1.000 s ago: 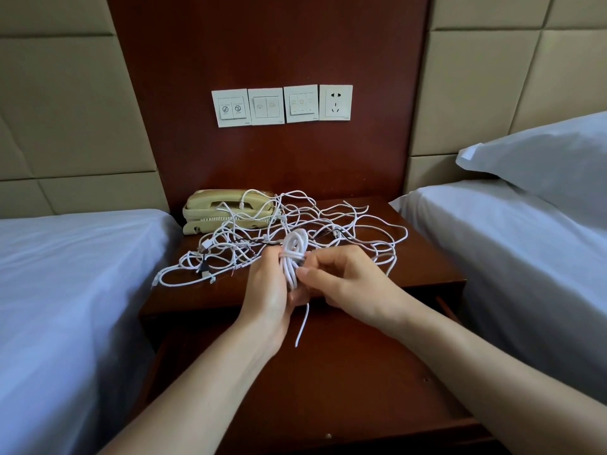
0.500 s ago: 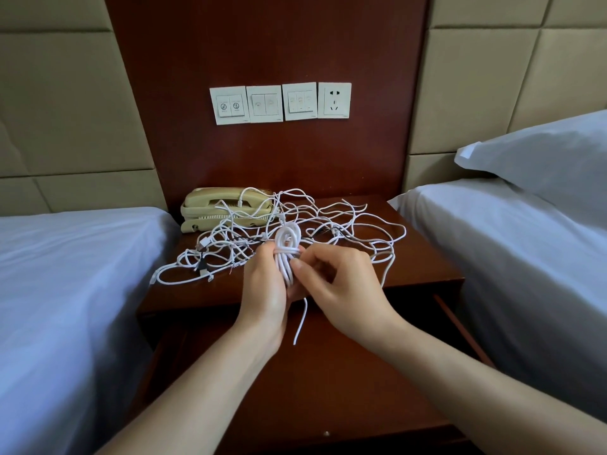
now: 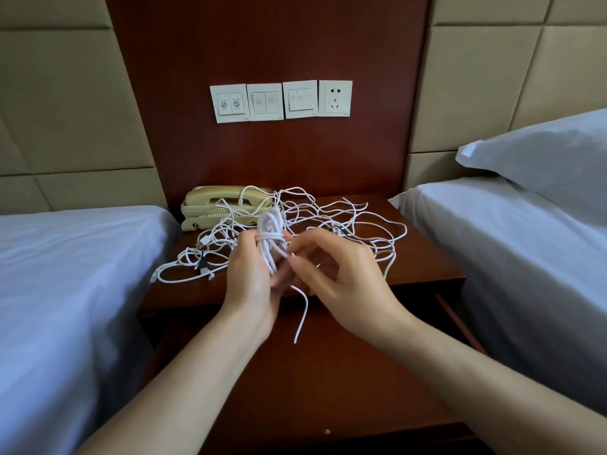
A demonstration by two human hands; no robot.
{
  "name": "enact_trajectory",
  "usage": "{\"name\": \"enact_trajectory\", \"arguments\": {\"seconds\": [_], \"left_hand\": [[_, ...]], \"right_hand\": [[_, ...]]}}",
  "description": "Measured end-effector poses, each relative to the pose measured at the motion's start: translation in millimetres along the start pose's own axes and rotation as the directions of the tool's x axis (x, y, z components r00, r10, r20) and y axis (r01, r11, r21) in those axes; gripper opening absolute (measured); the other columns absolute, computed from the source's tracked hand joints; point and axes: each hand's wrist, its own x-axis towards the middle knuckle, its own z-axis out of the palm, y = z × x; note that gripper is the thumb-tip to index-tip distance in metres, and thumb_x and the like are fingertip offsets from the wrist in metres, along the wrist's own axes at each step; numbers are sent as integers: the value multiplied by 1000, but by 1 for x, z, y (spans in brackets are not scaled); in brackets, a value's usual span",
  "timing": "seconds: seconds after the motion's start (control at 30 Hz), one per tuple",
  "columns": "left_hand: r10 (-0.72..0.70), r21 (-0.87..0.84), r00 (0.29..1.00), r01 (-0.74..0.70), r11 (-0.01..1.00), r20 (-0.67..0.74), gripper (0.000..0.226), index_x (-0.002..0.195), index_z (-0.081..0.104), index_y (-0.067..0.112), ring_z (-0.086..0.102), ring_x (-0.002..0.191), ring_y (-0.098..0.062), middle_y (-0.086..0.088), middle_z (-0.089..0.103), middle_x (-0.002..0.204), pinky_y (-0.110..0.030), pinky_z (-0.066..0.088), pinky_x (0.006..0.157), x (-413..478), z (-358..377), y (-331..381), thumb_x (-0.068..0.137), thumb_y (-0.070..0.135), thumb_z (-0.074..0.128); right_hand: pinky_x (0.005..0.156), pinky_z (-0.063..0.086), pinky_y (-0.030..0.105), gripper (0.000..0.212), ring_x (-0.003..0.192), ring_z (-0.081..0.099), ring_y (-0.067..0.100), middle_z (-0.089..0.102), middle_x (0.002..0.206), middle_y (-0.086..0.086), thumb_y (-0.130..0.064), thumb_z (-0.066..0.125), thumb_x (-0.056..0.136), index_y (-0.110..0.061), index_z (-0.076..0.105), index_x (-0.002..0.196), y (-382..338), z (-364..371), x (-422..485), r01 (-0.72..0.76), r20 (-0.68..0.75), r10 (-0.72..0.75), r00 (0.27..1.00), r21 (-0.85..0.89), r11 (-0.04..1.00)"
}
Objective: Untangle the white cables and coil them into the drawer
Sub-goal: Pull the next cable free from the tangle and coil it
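My left hand grips a coiled white cable, held upright above the front edge of the wooden nightstand. The coil's loops rise above my fingers and a turn of cable is wrapped across its middle. My right hand pinches the cable beside the coil; a loose tail hangs down below both hands. Behind them a tangle of white cables is spread over the nightstand top. The open drawer lies under my forearms, its dark wooden floor showing.
A beige telephone sits at the back left of the nightstand, with cables draped over it. Beds with white sheets flank both sides, a pillow on the right one. Wall switches and a socket sit above.
Both hands have risen slightly with the coil. My right hand's fingers have shifted around the coil's middle, and the hanging tail has swung a little.
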Motion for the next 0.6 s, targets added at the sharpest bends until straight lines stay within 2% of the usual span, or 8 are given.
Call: {"name": "enact_trajectory", "arguments": {"seconds": [0.1, 0.17, 0.3, 0.37, 0.43, 0.53, 0.6], "left_hand": [[-27, 5, 999, 26, 1000, 30, 39, 65, 48, 10, 35, 30, -11, -1, 39, 37, -15, 34, 38, 0, -3, 2, 94, 20, 25], [-36, 21, 998, 35, 999, 59, 40, 64, 46, 8, 28, 26, -9, 1, 34, 32, -13, 30, 34, -2, -3, 1, 94, 20, 23], [-57, 43, 992, 53, 998, 112, 40, 60, 41, 10, 26, 26, -8, 2, 34, 33, -12, 28, 33, -5, -2, -1, 95, 17, 23], [-67, 31, 990, 64, 997, 122, 38, 61, 39, 10, 28, 25, -6, 2, 35, 33, -13, 26, 32, -6, 0, -3, 95, 16, 23], [-76, 28, 990, 73, 997, 122, 37, 62, 39, 11, 28, 25, -6, 4, 36, 36, -14, 22, 32, -7, 1, -5, 95, 17, 23], [-58, 78, 991, 49, 996, 119, 37, 61, 41, 12, 27, 27, -6, 3, 36, 39, -14, 19, 33, -7, 1, -7, 94, 17, 25], [-33, 117, 992, 20, 993, 118, 38, 60, 44, 12, 28, 29, -6, 3, 37, 41, -15, 20, 36, -9, 2, -9, 93, 17, 26]], "right_hand": [[64, 50, 22, 4, 72, 61, 5, 62, 75, -12, -10, 62, 88, -12, 63, 91, 7, -7, 1, 60, -9, -62, 998, -129, 990], [61, 49, 21, 4, 71, 60, 5, 61, 76, -14, -13, 62, 88, -15, 62, 91, 9, -9, 1, 72, 5, -72, 997, -132, 989], [66, 53, 45, 1, 77, 67, 16, 70, 79, -1, -19, 58, 89, -19, 59, 90, 11, -9, 1, 71, 53, -67, 996, -75, 995], [66, 53, 45, 2, 77, 68, 19, 69, 78, 2, -22, 59, 88, -23, 57, 87, 12, -6, 1, 66, 46, -63, 997, -71, 995], [64, 53, 40, 6, 72, 67, 17, 69, 73, 1, -21, 62, 87, -21, 57, 84, 12, -5, 0, 66, 28, -64, 998, -94, 993], [58, 44, 18, 12, 61, 58, 8, 62, 66, -4, -16, 67, 84, -18, 56, 81, 10, -4, -1, 57, -32, -60, 998, -90, 994], [56, 40, 17, 14, 59, 53, 9, 56, 65, -5, -17, 67, 83, -19, 53, 80, 9, -3, -2, 47, -60, -52, 997, -81, 996]]}}
